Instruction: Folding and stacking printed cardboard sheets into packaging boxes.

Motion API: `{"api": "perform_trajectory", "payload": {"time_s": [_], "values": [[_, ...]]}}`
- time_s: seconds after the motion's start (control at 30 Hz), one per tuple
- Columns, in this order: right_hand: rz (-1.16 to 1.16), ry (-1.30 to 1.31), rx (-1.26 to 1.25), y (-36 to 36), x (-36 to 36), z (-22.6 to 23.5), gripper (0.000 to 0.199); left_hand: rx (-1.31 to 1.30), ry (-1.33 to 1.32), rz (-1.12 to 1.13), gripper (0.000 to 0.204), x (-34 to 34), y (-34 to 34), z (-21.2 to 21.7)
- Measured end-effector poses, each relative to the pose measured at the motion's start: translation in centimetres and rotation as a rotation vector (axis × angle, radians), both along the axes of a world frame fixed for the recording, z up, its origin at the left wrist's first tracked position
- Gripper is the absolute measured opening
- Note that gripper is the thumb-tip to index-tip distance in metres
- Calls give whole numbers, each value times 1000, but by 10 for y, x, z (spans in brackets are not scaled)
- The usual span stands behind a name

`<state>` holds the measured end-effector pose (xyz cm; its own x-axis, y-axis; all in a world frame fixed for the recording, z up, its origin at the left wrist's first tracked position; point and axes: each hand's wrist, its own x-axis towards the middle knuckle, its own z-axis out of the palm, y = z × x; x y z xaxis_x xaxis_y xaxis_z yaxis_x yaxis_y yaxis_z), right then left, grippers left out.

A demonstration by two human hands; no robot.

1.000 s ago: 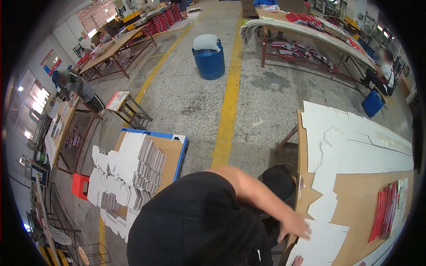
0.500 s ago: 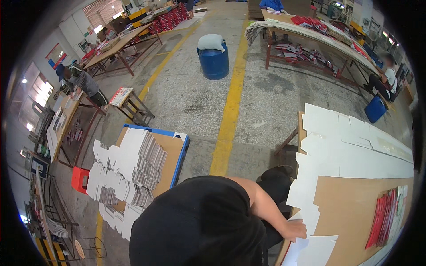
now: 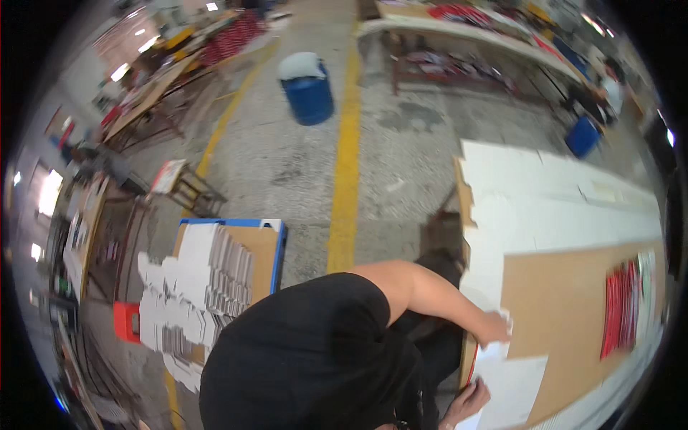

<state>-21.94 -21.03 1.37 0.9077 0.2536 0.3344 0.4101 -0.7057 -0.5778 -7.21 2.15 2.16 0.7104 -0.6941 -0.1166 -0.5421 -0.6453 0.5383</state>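
Observation:
My left arm reaches across to the table at the right. My left hand (image 3: 493,329) is closed at the far end of a narrow white card sheet (image 3: 490,369) with a red edge. Lower down, my right hand (image 3: 467,403) has come into view with its fingers bent over the same sheet's near part. Motion blur hides the fingertips. Under and beside this sheet lies a larger white cardboard piece (image 3: 527,383). On the brown board (image 3: 555,308) to the right sits a row of red and white printed pieces (image 3: 622,308).
White cardboard blanks (image 3: 204,258) are stacked on a blue-edged pallet (image 3: 282,251) at the left. A red plastic stool (image 3: 127,322) is beside them. Farther off are a wooden stool (image 3: 170,177), a blue barrel (image 3: 309,97) and a long table (image 3: 473,34); a person (image 3: 605,93) sits at the right.
My view has shifted, and the scene is blurred. My left hand has moved up along the table edge. My right hand has come into view at the sheet.

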Motion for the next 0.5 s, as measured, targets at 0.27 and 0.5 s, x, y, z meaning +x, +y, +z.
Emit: {"api": "perform_trajectory", "payload": {"time_s": [0.27,0.5], "values": [[-572,732,522,71,-40,83,24,336,-325,-188,78,-69,-7,32],[-731,807,1485,98,-35,17,45,75,-575,-186,65,-91,-2,30]]}}
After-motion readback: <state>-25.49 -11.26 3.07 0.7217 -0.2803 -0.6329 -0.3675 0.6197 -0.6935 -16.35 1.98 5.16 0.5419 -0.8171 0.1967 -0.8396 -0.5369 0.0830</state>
